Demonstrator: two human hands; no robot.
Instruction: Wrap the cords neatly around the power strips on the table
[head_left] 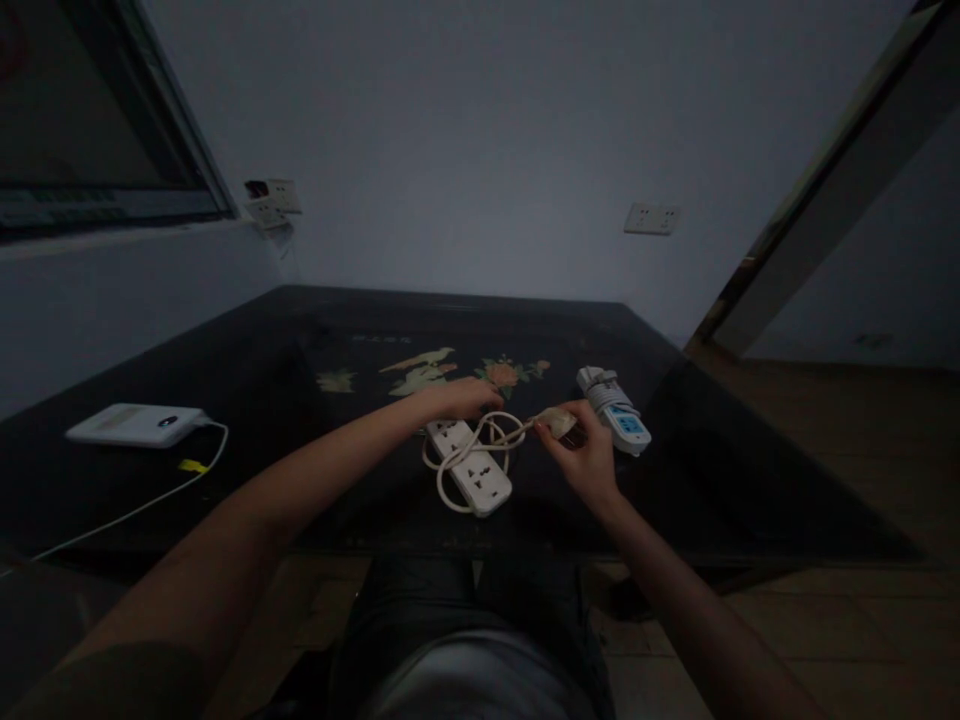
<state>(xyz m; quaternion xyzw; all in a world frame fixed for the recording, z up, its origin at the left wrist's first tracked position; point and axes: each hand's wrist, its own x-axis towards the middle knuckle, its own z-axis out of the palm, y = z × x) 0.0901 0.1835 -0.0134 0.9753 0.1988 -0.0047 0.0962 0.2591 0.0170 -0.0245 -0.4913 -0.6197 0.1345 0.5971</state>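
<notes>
A white power strip (489, 484) lies on the dark table in front of me, with its pale cord (459, 508) looped loosely over and around it. At the strip's far end, my left hand (469, 397) is closed, its curled fingertips at the cord's upper loop; the hand itself hides part of that contact. My right hand (586, 452), just right of the strip, grips the plug (557, 421) at the cord's end, its metal prongs pointing toward me. Close beyond the right hand rests a second power strip (628, 427), white and blue, with a grey cord wound around it.
On the table's left side lies a white power bank (135, 425) with a white cable (150, 498) trailing off the near edge, a yellow tag beside it. Wall sockets (651, 218) are on the wall behind the black table (720, 480), which bears a bird-and-flower picture.
</notes>
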